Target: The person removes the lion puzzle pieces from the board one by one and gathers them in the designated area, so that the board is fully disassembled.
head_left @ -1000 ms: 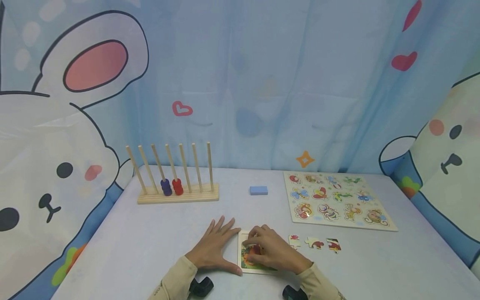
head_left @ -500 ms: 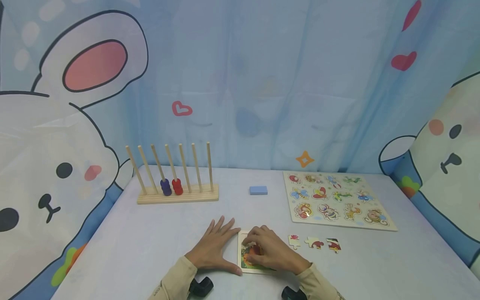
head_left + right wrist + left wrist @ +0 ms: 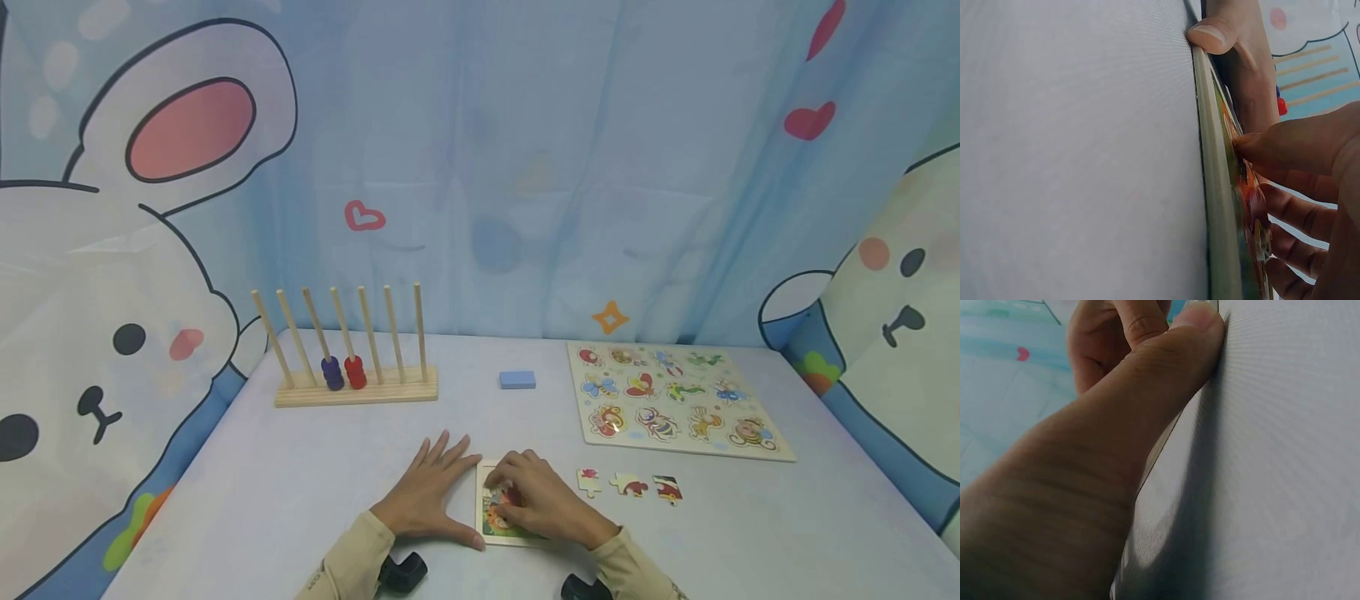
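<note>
1. Barely anything has been shifted over the last second: the pale, wooden-framed picture puzzle point(image 3: 479, 500) is kept on the white tabletop point(image 3: 300, 483) between both hands, and by the 3 small, coloured jigsaw pieces point(image 3: 628, 485) left to its right, unfinished work is suggested.
2. Its printed surface is touched by the right hand point(image 3: 551, 504), fingers bent; whether any piece is pinched cannot be told.
3. The left hand point(image 3: 427, 496) is spread wide, thumb placed at the near-left corner.
</note>
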The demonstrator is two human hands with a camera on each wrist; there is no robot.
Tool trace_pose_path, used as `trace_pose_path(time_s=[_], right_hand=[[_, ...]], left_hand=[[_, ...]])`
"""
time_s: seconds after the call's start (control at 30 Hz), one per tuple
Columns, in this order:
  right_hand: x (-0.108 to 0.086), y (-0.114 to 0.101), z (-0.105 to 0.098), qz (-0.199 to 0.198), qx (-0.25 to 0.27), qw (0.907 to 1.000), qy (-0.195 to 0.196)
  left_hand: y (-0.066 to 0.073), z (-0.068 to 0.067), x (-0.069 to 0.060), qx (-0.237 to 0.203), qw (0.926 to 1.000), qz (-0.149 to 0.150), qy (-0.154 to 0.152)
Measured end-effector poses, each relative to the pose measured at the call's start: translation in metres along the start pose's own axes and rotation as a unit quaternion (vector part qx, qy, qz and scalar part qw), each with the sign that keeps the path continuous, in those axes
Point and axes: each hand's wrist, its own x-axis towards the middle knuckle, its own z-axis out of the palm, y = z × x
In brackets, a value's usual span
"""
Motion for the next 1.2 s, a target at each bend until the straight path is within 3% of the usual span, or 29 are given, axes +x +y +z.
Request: trace_pose_path(time_s=[0.23,0.57,0.8,1.2], right_hand=[[0.000,0.005,-0.003,-0.006,0.031,0.9993,-0.019],[-0.002,0.011,-0.010,-0.050,0.067,0.9959,-0.035],[-0.001,0.011,-0.012,-0.023,0.060,0.9969,-0.046],[-0.002,0.015,-0.010,-0.015,0.033,0.9989,-0.031]], left_hand=[[0.000,0.000,0.000,0.006,1.0000,-0.003,0.000],[0.001,0.000,0.000,0.003,1.0000,-0.004,-0.003],[0.001,-0.001,0.001,0.001,0.9999,-0.008,-0.006],[0.000,0.001,0.001,0.001,0.9999,-0.010,-0.006]])
